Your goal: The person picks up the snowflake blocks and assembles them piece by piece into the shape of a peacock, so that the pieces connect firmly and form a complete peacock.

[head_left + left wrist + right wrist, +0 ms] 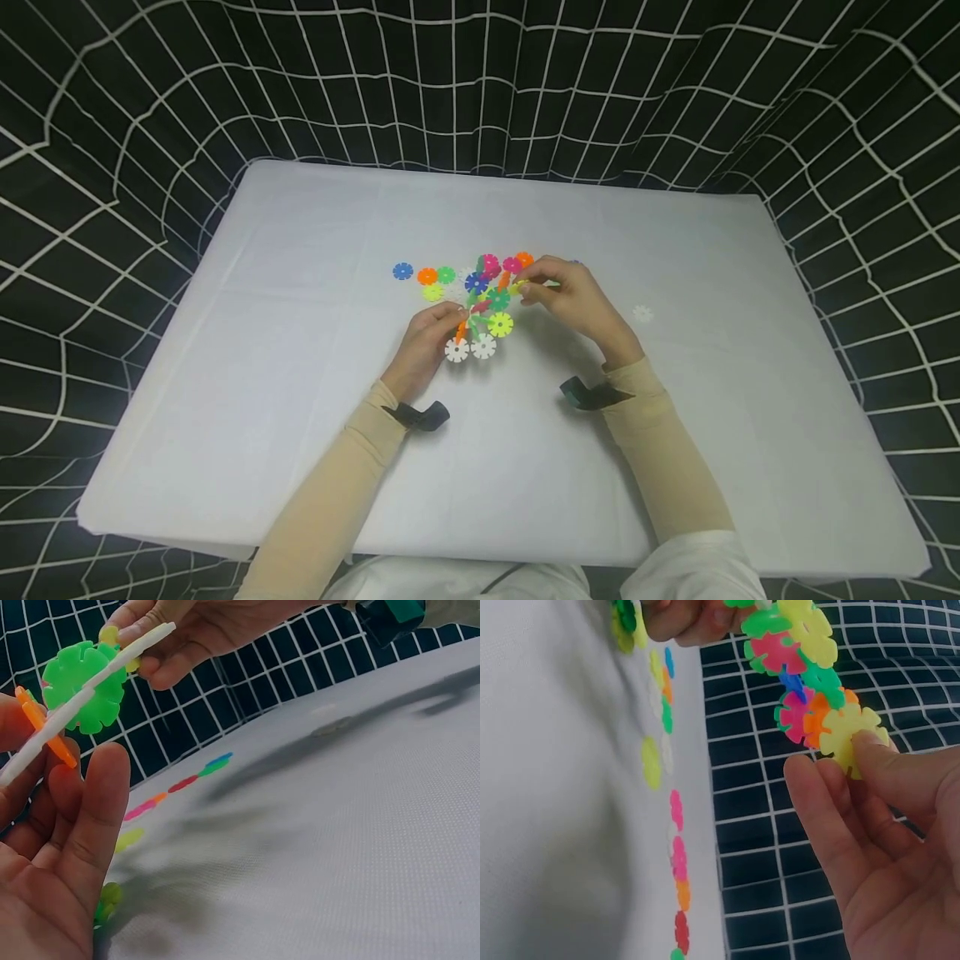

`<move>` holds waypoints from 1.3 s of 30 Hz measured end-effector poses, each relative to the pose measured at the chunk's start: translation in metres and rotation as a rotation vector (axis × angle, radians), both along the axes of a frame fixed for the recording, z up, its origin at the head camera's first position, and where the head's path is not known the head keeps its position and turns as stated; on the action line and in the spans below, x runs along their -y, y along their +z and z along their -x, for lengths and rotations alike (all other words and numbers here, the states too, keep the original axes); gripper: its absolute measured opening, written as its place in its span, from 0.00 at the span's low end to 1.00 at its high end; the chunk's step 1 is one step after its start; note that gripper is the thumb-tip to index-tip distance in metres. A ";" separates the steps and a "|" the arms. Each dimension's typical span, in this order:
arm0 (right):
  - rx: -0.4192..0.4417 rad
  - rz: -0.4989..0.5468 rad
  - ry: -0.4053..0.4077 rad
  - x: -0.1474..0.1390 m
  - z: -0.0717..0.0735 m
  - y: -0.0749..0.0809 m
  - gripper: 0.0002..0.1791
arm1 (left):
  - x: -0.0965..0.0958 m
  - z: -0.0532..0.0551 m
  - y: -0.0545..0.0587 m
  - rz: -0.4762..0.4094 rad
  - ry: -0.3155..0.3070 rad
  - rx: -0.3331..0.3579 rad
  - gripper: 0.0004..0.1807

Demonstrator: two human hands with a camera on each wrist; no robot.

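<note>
My left hand [426,346] grips the near side of a joined cluster of notched plastic snowflake discs [498,299], coloured green, orange, white, yellow, blue and pink. Two white discs hang at its near end. In the left wrist view, an edge-on white disc, an orange disc [45,724] and a bright green disc [82,686] stand at the left fingers. From the far right side, my right hand [577,308] pinches a yellow disc [847,739] between thumb and fingers. That yellow disc overlaps an orange disc of the cluster in the right wrist view.
Loose discs lie on the white table [262,333] beyond the hands, among them a blue disc [402,271], an orange disc [427,276] and a yellow disc [432,292]. A single white disc [642,313] lies right of the right hand. Dark white-gridded curtain [450,83] surrounds the table.
</note>
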State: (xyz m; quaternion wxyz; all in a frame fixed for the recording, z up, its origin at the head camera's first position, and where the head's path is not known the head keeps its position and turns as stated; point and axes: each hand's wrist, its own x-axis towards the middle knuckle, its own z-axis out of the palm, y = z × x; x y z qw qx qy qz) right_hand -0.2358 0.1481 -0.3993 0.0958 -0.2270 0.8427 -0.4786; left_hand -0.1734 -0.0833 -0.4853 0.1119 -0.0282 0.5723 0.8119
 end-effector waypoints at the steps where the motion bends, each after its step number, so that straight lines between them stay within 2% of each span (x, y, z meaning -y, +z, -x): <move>1: 0.006 0.004 -0.001 0.000 0.000 0.000 0.09 | 0.000 0.000 0.000 0.003 -0.004 -0.001 0.06; 9: 0.035 0.012 0.011 0.003 -0.003 0.000 0.09 | 0.004 -0.004 0.001 0.009 -0.030 0.007 0.08; 16: 0.029 0.004 -0.006 0.010 -0.007 0.000 0.09 | 0.007 -0.005 0.002 0.014 -0.045 -0.001 0.06; 20: 0.017 -0.015 -0.019 0.014 -0.007 -0.001 0.09 | 0.008 -0.004 0.000 0.022 -0.056 -0.006 0.06; 25: 0.054 -0.062 -0.050 0.012 -0.006 -0.002 0.12 | 0.004 -0.004 -0.001 -0.004 -0.043 -0.006 0.07; 29: 0.060 -0.179 -0.078 -0.006 -0.003 0.000 0.16 | -0.001 -0.003 -0.001 -0.027 -0.045 0.005 0.07; 34: -0.007 -0.451 -0.081 -0.046 0.000 0.001 0.16 | -0.003 -0.002 0.000 -0.039 -0.041 0.006 0.09; 37: 0.004 -0.593 -0.057 -0.066 -0.002 0.000 0.16 | -0.002 -0.002 0.001 -0.034 -0.032 0.003 0.09; 39: 0.033 -0.637 -0.023 -0.073 -0.004 -0.003 0.17 | -0.001 -0.002 0.001 -0.034 -0.026 0.002 0.09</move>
